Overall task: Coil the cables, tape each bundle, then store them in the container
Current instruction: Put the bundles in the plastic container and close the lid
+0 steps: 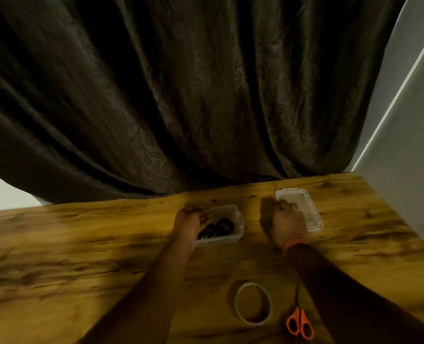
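A small clear plastic container stands on the wooden table and holds dark coiled cables. My left hand rests on the container's left rim, fingers curled over the edge. The clear lid lies flat to the right of the container. My right hand lies on the lid's near left part, fingers bent over its edge; whether it grips the lid is blurred.
A roll of clear tape lies near the front edge, with orange-handled scissors just right of it. A dark curtain hangs behind the table. A grey wall borders the table's right side.
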`<state>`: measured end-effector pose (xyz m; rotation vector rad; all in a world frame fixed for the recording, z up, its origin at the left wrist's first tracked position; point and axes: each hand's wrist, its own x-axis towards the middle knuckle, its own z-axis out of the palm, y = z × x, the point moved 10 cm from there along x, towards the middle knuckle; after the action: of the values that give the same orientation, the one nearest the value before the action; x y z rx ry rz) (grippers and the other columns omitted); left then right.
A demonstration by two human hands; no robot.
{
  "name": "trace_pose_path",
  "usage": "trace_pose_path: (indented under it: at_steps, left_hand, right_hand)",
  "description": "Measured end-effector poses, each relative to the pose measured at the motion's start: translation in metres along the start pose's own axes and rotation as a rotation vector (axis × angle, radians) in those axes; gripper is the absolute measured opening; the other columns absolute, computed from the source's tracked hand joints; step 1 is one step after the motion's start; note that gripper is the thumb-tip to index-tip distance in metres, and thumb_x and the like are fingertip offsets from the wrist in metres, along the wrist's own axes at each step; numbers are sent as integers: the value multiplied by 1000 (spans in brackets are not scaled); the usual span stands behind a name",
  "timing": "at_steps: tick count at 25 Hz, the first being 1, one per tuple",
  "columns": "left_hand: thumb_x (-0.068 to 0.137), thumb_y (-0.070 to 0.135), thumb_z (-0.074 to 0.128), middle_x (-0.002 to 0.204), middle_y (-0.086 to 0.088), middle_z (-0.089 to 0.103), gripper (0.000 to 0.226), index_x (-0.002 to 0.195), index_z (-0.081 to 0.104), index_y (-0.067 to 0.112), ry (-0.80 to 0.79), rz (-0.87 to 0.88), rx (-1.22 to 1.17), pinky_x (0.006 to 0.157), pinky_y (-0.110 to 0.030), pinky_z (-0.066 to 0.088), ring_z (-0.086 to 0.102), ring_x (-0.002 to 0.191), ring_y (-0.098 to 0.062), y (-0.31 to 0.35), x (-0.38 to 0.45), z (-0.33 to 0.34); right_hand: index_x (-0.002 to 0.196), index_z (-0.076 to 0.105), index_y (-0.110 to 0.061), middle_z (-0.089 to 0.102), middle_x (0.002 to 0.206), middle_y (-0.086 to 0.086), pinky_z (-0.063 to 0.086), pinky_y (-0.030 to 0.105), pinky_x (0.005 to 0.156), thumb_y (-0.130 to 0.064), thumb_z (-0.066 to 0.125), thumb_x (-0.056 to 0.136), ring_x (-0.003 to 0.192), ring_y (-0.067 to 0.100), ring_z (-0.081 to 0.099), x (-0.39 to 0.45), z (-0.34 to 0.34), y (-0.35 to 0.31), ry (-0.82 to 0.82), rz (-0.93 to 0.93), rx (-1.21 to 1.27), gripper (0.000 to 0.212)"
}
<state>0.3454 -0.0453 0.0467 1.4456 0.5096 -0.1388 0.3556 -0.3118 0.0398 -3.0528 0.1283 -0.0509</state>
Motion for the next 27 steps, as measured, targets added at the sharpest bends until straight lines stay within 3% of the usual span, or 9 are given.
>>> trace_pose_path:
  at_steps: [4,9,13,15,17,20,23,25,27]
  left_hand:
    - [99,-1,47,99,-19,67,18,112,58,-2,192,24,-237,65,-31,57,66,79,-26,-8,-3,-61]
    - [97,0,51,91,-13,68,15,105,62,1,306,3,-217,64,-28,53,66,74,-23,-28,-5,-100]
    - [95,2,55,93,-12,69,10,96,63,8,288,25,-173,62,-28,52,67,79,-24,-29,-7,-110]
    - [94,2,57,99,-14,69,12,93,63,12,257,56,-128,65,-29,53,68,84,-26,-28,-5,-110]
    - [94,2,57,105,-13,69,16,93,64,17,217,122,-58,76,-33,54,66,93,-25,-22,-6,-107]
    - [94,5,57,108,1,66,16,100,62,19,184,276,134,94,-33,46,61,108,-22,0,-16,-96]
    - [96,11,56,112,6,63,30,125,56,18,87,395,225,91,-24,46,59,113,-16,20,-28,-71]
    - [98,20,56,123,4,60,39,136,50,18,51,431,264,83,-14,47,56,117,-13,26,-32,-59]
    - [99,26,54,129,3,58,42,140,47,20,89,447,310,82,-18,46,56,118,-14,29,-31,-57]
  right_hand:
    - [149,28,-14,40,146,12,38,48,103,-46,46,94,128,35,39,-23,24,100,-137,248,-44,67]
    - [146,36,-14,43,142,9,40,45,101,-38,45,95,125,31,43,-28,33,96,-163,184,-129,57]
    - [142,40,-21,46,142,4,40,44,104,-26,52,93,126,26,45,-37,3,60,-31,29,-100,51]
    - [131,49,-19,54,132,5,44,43,101,-23,60,89,119,25,52,-39,-31,36,119,-6,95,43]
    - [114,57,-11,61,113,8,49,40,91,-5,64,83,104,27,58,-42,-66,12,282,-45,369,33]
    - [100,58,-9,57,97,3,42,29,76,4,57,86,90,20,56,-51,-111,-25,466,-129,697,19]
    - [102,58,-14,60,101,2,47,29,77,-13,54,95,91,15,57,-51,-125,-50,503,-100,972,9]
    - [100,57,-15,61,98,-1,48,26,75,-13,53,97,88,12,59,-51,-129,-60,498,-42,1119,6]
    - [98,55,-11,61,91,-2,47,17,72,-6,52,97,80,3,58,-50,-122,-66,466,27,1273,6]
